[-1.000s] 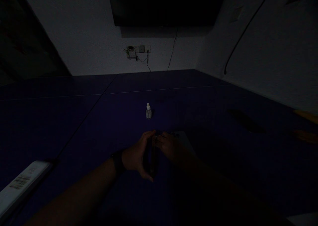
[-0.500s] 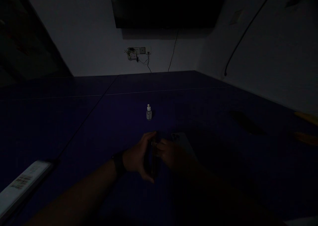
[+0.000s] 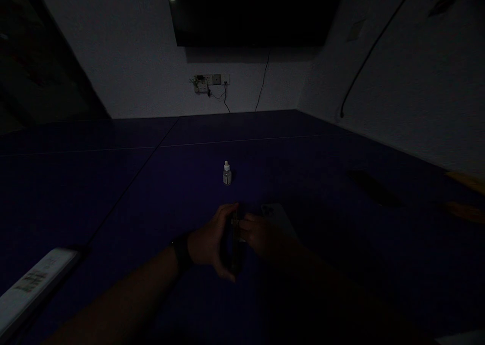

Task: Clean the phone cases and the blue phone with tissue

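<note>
My left hand, with a dark band at its wrist, grips a thin dark phone-sized slab by its far and near ends. The slab stands on edge, and darkness hides its exact kind. My right hand has its bent fingers against the slab's right face. A small pale bit shows under those fingers, too dim to name. Beyond both hands a small dropper bottle with a white cap stands upright on the dark blue table. A pale phone lies back up, partly behind my right hand.
A white power strip lies at the left. At the right are a dark flat object and yellow-orange items. A large screen hangs on the far wall above sockets and cables. The room is very dim.
The view has tilted slightly, so the scene sits a little lower. My right fingers have shifted slightly on the slab, and a pale bit shows more clearly beneath them.
</note>
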The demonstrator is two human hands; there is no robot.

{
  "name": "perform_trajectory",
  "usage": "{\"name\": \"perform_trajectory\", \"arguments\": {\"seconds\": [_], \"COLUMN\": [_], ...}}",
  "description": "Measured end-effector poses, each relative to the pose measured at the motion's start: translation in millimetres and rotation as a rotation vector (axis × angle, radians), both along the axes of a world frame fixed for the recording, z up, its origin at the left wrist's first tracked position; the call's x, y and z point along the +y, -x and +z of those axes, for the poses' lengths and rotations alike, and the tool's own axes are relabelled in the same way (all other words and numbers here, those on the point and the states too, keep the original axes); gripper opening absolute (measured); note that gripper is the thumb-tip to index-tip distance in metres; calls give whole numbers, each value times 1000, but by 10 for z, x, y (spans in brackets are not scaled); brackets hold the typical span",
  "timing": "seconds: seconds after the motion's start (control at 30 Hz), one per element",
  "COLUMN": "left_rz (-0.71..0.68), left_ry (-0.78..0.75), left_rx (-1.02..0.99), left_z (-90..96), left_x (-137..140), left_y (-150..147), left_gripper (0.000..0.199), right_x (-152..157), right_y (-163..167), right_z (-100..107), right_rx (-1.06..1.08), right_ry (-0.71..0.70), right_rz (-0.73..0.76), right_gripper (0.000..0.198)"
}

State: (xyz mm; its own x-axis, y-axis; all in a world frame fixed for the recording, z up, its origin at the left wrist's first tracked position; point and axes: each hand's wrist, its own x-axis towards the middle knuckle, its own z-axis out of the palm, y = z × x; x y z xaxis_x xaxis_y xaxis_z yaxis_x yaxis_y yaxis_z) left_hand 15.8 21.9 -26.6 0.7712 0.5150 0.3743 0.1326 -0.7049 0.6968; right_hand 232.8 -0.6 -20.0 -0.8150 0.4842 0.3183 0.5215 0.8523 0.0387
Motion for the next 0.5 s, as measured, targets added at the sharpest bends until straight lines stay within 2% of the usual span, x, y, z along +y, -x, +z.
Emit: {"name": "perform_trajectory", "arguments": {"seconds": [0.07,0.27,0.37,0.5], "left_rz": [-8,-4,8,9], "left_ry": [0,14,11,2], "left_rx": [-1,2,7,17], "left_z": [-3,-5,-3,3], "left_x": [4,6,0,-6], "left_y": [3,19,19,10], "left_gripper": [155,155,156,158], "right_x": [-21,128,159,62], "right_y": [3,29,20,-8], "right_z": [8,84,102,106], "right_rx": [-7,-30,-20,-39], "right_ry": [-6,49,60,45], "right_rz": [-5,-255,-218,-55], "right_gripper": [20,19,20,17]}}
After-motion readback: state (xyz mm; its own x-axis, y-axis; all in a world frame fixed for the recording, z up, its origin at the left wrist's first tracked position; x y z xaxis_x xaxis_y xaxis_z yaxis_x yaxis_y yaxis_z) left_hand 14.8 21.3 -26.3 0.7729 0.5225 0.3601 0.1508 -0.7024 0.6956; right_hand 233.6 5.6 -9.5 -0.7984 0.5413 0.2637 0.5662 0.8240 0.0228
